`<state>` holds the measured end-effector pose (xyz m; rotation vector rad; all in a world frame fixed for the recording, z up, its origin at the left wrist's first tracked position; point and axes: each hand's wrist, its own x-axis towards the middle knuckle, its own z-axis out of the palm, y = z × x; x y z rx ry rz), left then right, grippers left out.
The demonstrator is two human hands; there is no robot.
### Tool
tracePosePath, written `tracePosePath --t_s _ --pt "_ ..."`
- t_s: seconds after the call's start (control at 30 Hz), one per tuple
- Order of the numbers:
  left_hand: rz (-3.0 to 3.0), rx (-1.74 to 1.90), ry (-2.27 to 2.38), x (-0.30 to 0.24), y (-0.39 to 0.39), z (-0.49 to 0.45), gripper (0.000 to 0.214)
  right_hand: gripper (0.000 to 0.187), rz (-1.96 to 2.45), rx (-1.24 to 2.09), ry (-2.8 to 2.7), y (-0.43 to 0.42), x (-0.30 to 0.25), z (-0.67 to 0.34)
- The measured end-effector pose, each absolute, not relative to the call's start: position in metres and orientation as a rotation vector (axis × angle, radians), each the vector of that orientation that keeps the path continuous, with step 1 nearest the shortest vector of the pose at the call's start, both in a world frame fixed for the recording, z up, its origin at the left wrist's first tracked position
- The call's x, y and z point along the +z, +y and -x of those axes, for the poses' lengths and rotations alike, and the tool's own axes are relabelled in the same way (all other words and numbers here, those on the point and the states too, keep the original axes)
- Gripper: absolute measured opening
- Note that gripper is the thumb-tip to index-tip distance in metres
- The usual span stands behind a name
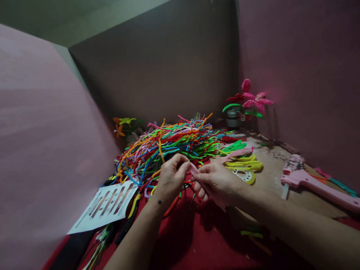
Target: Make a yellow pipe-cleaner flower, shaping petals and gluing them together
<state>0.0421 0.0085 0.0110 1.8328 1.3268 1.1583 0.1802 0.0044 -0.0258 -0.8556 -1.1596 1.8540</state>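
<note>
Clock set with the pink fuzzy piece (193,169) at centre, 12 straight ahead of the seated person. Observed from beside the work.

Left hand (173,176): thumb and index finger closed in a pinch on the piece's 10 o'clock end, tips nearly together. Remaining fingers bent behind; their exact set I cannot tell.

Right hand (215,182): thumb and index finger closed on the 4 o'clock end, only the piece's thickness between them. Other fingers curled loosely below, tips showing, apparently gripping nothing. The piece spans the short gap between both pinches, held up above the red cloth (180,240).

Surroundings. 11 o'clock, just beyond the hands: large heap of multicoloured fuzzy stems (168,140). 2 o'clock, near: yellow bundle (246,164), with yellow tape roll (251,177) beside the right wrist. 3 o'clock, well apart: pink glue gun (317,185). 1 o'clock, far: pink flower (257,100). Toward 9 o'clock: printed sheet (105,206). 7 o'clock, under the hands: a red-handled tool (172,207), partly hidden, kind not certain; I see neither hand gripping it.
</note>
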Motion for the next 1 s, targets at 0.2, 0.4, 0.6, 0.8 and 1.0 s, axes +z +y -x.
tracePosePath --t_s 0.2,0.4,0.6,0.8,1.0 --pt "-1.509 1.050 1.090 0.009 0.012 -0.039 0.019 0.021 0.839 1.882 -1.166 0.002 -0.015 -0.184" --pt "-1.380 1.036 1.158 0.013 0.008 -0.044 0.022 0.023 0.758 1.900 -1.183 0.005 -0.025 -0.183" --pt "-1.353 1.248 1.302 0.011 0.006 -0.051 0.019 0.019 0.859 1.950 -1.203 0.002 -0.021 -0.181" --pt "-1.399 1.377 1.326 0.006 0.008 -0.051 0.020 0.018 0.892 2.010 -1.234 0.000 -0.015 -0.179" --pt "-1.321 1.239 1.105 0.004 0.016 -0.042 0.023 0.016 0.877 2.022 -1.188 0.001 -0.013 -0.183"
